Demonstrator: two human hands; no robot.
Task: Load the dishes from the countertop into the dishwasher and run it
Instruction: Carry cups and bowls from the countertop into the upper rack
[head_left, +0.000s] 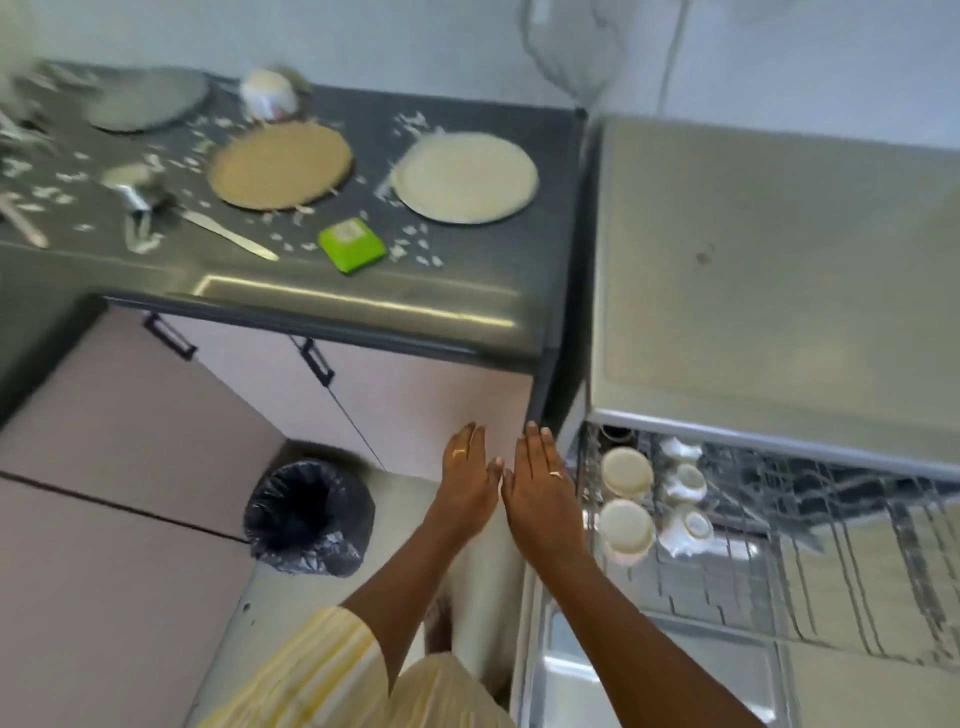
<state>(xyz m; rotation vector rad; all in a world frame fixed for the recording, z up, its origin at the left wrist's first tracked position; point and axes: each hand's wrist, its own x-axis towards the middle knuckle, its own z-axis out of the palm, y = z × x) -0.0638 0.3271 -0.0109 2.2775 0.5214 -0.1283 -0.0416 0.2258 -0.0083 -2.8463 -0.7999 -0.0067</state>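
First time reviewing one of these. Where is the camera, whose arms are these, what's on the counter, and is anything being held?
No machine here: a person wears a camera on the head, so the one picture looks forward and down over their own arms. The left hand and right hand are stretched out flat, side by side, holding nothing. On the dark countertop lie a brown plate, a cream plate, a grey plate, a knife, a green square object and white scraps. At right, the dishwasher rack is pulled out with bowls and cups already in it. A bin lined with a black bag stands on the floor.
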